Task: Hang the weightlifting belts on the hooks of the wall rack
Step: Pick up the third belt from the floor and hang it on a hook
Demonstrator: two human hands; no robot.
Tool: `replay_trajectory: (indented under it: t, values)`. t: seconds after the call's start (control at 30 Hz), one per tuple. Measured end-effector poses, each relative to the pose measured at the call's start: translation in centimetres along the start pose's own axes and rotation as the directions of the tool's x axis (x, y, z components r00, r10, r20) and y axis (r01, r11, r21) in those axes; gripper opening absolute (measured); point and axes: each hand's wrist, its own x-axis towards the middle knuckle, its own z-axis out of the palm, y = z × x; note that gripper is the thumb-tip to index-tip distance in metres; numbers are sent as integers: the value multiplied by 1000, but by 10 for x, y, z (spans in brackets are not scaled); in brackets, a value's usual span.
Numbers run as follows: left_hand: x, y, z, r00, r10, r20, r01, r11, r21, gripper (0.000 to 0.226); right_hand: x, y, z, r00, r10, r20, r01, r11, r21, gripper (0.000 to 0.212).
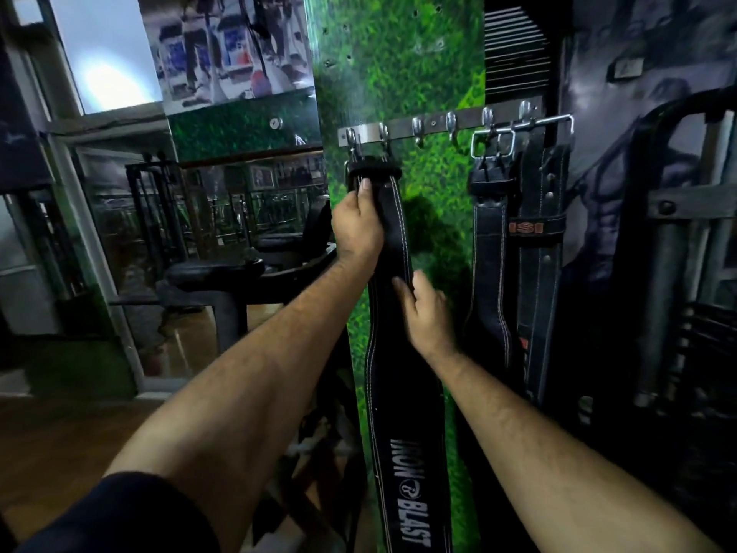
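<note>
A metal wall rack (434,124) with several hooks is fixed across a green grass-patterned wall panel. A black belt with white stitching and "IRON BLAST" lettering (399,377) hangs from the leftmost hooks. My left hand (357,225) grips its upper part just under the buckle loop, thumb on the front. Lower down, my right hand (427,313) rests on the belt's right edge with the fingers nearly straight. Two more black belts (518,273) hang by their metal buckles from the right-hand hooks.
The middle hooks (418,129) of the rack are bare. A dark gym machine frame (670,273) stands close on the right. To the left are padded benches (215,273), a mirror and a wooden floor.
</note>
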Motion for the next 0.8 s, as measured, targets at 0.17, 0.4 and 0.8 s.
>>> replay_trajectory:
  t: [0.17,0.4,0.8]
  values:
    - [14,-7,-14,992,-115,-50,112,992,-65,50,-91,62,-15,891,316,326,-275,947,-166,47]
    - [30,1,-18,976,-203,-76,192,973,-131,43,-29,1,0,983,185,17,-186,980,78,49]
    - [45,21,-33,968,-210,-138,206,978,-43,44,-131,69,-5,872,440,214,-361,873,-327,58]
